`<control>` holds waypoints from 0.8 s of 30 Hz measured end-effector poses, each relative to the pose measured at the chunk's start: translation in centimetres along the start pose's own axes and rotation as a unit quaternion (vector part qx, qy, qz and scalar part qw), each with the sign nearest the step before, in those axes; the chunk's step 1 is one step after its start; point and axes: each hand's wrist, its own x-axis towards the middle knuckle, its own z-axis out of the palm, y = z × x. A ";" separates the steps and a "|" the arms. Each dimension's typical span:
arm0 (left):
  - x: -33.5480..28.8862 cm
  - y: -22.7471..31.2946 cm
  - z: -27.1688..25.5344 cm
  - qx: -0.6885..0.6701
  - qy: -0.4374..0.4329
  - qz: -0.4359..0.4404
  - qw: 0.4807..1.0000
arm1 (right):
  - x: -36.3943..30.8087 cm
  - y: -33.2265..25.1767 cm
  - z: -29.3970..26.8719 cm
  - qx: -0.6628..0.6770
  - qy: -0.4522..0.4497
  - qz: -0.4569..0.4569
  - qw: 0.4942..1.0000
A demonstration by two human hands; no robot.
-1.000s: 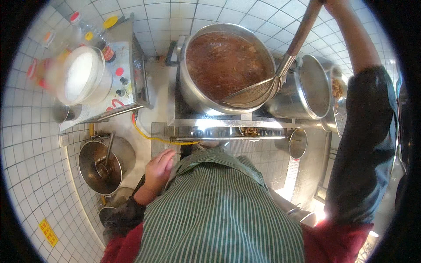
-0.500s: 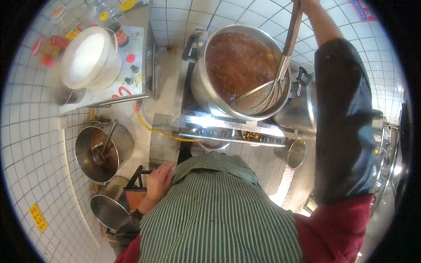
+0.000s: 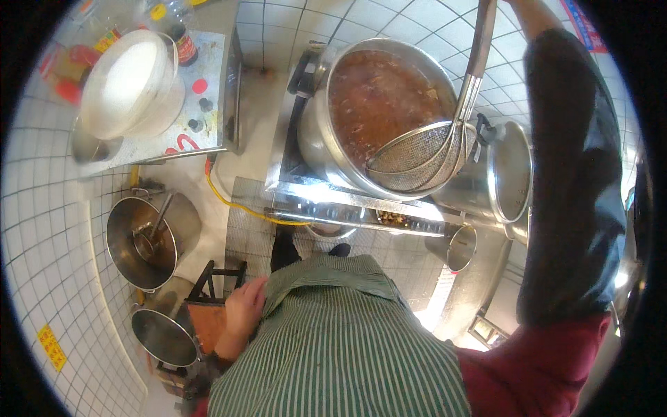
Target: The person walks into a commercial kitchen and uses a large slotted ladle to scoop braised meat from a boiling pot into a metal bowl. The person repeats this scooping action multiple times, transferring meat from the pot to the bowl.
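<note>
A long-handled wire mesh strainer (image 3: 410,158) tilts over the near right side of a large steel pot (image 3: 316,132). Reddish-brown liquid (image 3: 382,97) fills the pot, with bits on its surface. The strainer's brown handle (image 3: 481,42) runs out past the top edge, where my right hand (image 3: 517,3) grips it; the fingers are cut off and only a sliver near the wrist shows. Beside my striped apron (image 3: 333,313), my left hand (image 3: 244,309) hangs low with loose fingers and nothing visible in it. Its fingertips are partly hidden against the cloth.
A second steel pot (image 3: 511,174) stands right of the large one. At left, a metal table (image 3: 215,90) bears a tub of white stuff (image 3: 128,76) and bottles. Below it are a pot with a ladle (image 3: 114,243), another pot (image 3: 167,337) and a stool (image 3: 208,323). A yellow hose (image 3: 243,207) crosses the floor.
The strainer has risen, and more of its mesh shows above the liquid. My right arm has shifted right and up, taking the hand mostly out of view. The whole view has also shifted slightly.
</note>
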 end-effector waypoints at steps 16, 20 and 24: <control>-2.7 -1.9 0.3 0.008 0.066 -0.042 0.997 | -10.7 6.5 11.7 -0.118 0.067 -0.008 0.991; -1.9 -1.8 -0.2 0.007 0.077 -0.023 0.997 | -13.7 4.5 9.5 -0.040 0.091 0.012 0.995; -1.2 -1.6 -0.3 -0.002 0.094 -0.002 0.996 | -17.8 2.9 5.1 0.037 0.114 0.002 0.993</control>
